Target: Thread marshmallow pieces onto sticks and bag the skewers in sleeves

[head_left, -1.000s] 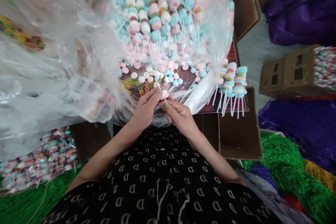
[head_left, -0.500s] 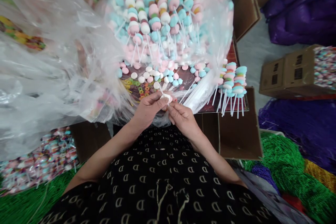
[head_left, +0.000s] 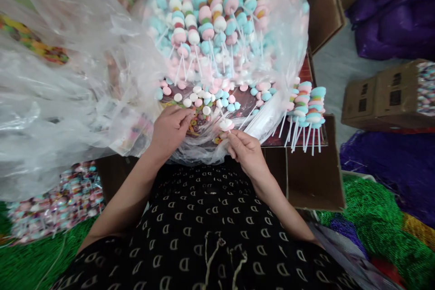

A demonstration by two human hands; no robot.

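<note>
A white stick topped with a pale pink-and-white marshmallow disc [head_left: 226,124] is pinched between the thumb and fingertips of the right hand [head_left: 246,152], just in front of the candy heap. The left hand [head_left: 171,129] is kept apart from it, its fingers loosely pressed together and curled, with the tips laid at the edge of the loose marshmallow pieces [head_left: 200,99]; no grip on any single piece can be made out.

Those pink, white and blue pieces are scattered over a dark glossy sheet [head_left: 244,99], with small multicoloured gummy rings [head_left: 194,122] among them. Beyond them, a mass of assembled candy skewers [head_left: 217,22] is held inside a clear plastic bag [head_left: 287,50], and the view to the left is largely blocked by a second, billowing plastic bag [head_left: 57,108]. More skewers [head_left: 306,111] are stacked at the right, above a brown cardboard box [head_left: 314,172]. Cartons [head_left: 384,97] filled with candy stand further right, near a purple sack [head_left: 390,22]. Green beaded strands [head_left: 367,208] are spread on the floor, and a pile of wrapped candy sticks [head_left: 56,204] lies at the lower left.
</note>
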